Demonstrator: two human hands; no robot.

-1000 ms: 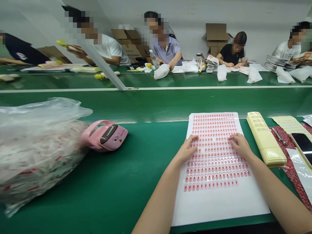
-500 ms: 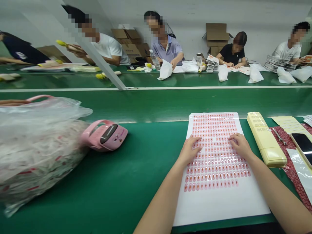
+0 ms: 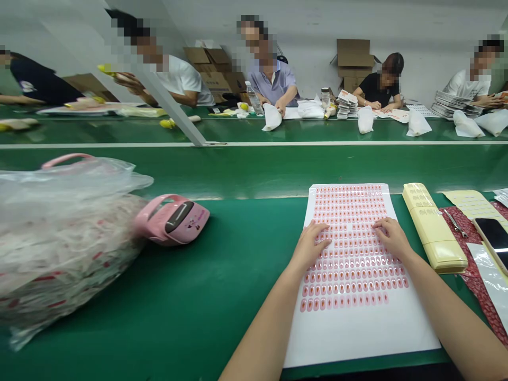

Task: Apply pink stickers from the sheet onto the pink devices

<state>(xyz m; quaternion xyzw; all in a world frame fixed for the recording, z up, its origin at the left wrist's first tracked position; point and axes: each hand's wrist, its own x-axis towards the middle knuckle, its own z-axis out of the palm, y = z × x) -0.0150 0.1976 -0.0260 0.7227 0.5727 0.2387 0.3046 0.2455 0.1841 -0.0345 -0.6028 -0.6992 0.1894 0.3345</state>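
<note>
Pink labels [image 3: 349,280] in rows cover a white sheet [image 3: 357,333] under 2 open hands, the left hand [image 3: 311,246] and right hand [image 3: 392,238] lying flat on them; the sheet sits on a green bench [image 3: 159,317], between a pink handled device [image 3: 171,221] and a pale yellow block [image 3: 434,230]

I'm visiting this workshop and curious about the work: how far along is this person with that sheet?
Done, it seems: rows of small pink pieces cover most of the white sheet. In hand: the left hand and right hand rest flat on those rows. Left, perhaps: the sheet's lower part is bare, and the clear plastic bag at the left looks full, though its contents are hard to make out.
</note>
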